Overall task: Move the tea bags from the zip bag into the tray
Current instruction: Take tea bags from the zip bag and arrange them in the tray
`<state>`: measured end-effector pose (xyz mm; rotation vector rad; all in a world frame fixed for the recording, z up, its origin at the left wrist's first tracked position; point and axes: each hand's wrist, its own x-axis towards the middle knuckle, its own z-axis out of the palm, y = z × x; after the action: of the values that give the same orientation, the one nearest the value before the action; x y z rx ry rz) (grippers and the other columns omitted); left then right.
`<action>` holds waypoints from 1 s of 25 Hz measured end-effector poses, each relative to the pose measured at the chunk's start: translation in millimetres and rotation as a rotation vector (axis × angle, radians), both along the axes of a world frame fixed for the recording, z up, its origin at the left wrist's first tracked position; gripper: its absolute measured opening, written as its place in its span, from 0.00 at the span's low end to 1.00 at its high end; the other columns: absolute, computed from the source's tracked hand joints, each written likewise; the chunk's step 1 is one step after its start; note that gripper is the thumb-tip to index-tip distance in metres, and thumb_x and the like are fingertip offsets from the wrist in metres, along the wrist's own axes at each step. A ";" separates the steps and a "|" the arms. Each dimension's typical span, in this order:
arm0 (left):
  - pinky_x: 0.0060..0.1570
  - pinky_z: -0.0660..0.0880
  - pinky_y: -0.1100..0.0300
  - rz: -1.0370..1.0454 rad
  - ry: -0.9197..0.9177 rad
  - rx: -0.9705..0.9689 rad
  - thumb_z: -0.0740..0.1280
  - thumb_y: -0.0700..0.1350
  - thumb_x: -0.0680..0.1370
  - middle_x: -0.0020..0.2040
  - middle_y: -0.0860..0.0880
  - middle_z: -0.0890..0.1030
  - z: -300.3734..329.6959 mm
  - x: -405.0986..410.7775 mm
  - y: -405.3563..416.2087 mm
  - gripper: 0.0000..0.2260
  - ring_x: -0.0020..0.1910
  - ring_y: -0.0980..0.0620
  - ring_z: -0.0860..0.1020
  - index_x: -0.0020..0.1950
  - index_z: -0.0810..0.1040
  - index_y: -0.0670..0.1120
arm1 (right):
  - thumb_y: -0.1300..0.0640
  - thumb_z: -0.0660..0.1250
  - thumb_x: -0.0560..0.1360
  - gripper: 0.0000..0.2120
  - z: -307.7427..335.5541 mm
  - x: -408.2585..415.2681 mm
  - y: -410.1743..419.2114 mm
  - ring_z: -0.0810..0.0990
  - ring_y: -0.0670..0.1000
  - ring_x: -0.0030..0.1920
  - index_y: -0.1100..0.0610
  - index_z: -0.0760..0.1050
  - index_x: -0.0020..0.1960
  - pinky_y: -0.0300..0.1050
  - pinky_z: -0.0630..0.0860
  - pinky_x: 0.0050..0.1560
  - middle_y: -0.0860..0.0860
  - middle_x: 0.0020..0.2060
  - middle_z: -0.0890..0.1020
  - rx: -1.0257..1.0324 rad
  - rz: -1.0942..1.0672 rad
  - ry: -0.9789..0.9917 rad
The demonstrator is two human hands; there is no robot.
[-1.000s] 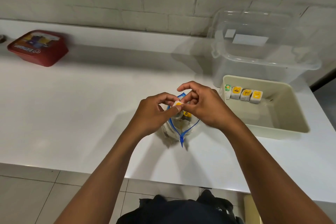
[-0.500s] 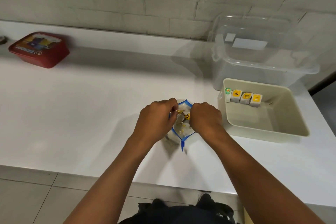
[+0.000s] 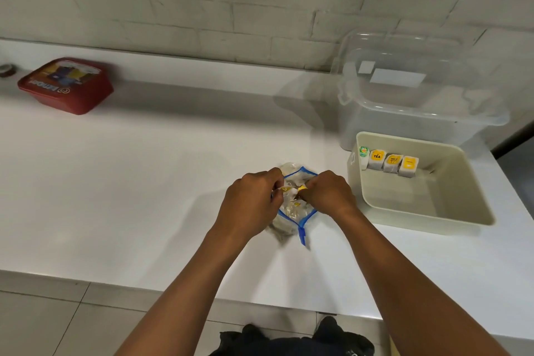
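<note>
Both hands lowered since earlier, left hand (image 3: pixel 251 202) and right hand (image 3: pixel 328 195) pinching yellow tags, zip bag (image 3: pixel 294 208) mouth up (fingers curled).

The clear, blue-zippered zip bag (image 3: pixel 296 212) sits open, holding tea bags (image 3: pixel 294 199); four more (image 3: pixel 388 163) line the beige tray (image 3: pixel 427 215).

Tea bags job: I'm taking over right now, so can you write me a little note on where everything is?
Left hand and right hand: both at the open mouth of the zip bag, each pinching a yellow-tagged tea bag.
Tray: right of the bag, four tea bags lined along its far wall.
Done: those four.
Left: lift out the pinched ones, then empty the bag.
</note>
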<state>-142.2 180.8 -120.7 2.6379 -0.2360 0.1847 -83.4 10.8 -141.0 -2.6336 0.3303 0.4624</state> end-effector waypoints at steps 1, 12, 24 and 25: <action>0.38 0.77 0.57 0.003 0.005 0.000 0.65 0.49 0.78 0.43 0.55 0.82 -0.5 0.7 0.1 0.01 0.37 0.52 0.79 0.48 0.74 0.54 | 0.44 0.72 0.71 0.11 0.5 -0.8 -1.2 0.81 0.53 0.42 0.52 0.81 0.43 0.44 0.77 0.42 0.49 0.40 0.82 0.029 -0.019 -0.032; 0.37 0.77 0.57 0.043 0.034 -0.007 0.65 0.52 0.78 0.43 0.56 0.83 1.7 9.4 1.1 0.03 0.37 0.53 0.80 0.48 0.75 0.54 | 0.48 0.67 0.79 0.11 18.7 -17.6 -30.7 0.81 0.52 0.43 0.50 0.86 0.51 0.44 0.77 0.44 0.51 0.41 0.86 0.169 0.144 -0.327; 0.38 0.77 0.55 0.046 0.160 -0.338 0.67 0.53 0.76 0.44 0.61 0.81 17.1 10.9 -4.7 0.04 0.31 0.56 0.76 0.43 0.74 0.56 | 0.54 0.70 0.77 0.04 43.0 -23.0 -21.7 0.81 0.45 0.37 0.52 0.82 0.46 0.39 0.73 0.34 0.50 0.41 0.85 0.784 0.007 -0.226; 0.37 0.77 0.55 0.032 0.159 -0.352 0.67 0.54 0.77 0.44 0.62 0.82 17.9 10.2 -5.8 0.04 0.29 0.57 0.75 0.43 0.74 0.57 | 0.56 0.69 0.77 0.03 44.5 -24.2 -20.9 0.81 0.47 0.36 0.54 0.81 0.47 0.38 0.73 0.32 0.52 0.41 0.85 0.819 0.012 -0.210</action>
<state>-132.0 175.1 -102.7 2.2930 -0.0970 0.0224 -107.6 -10.1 -96.5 -1.8583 0.0331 0.2425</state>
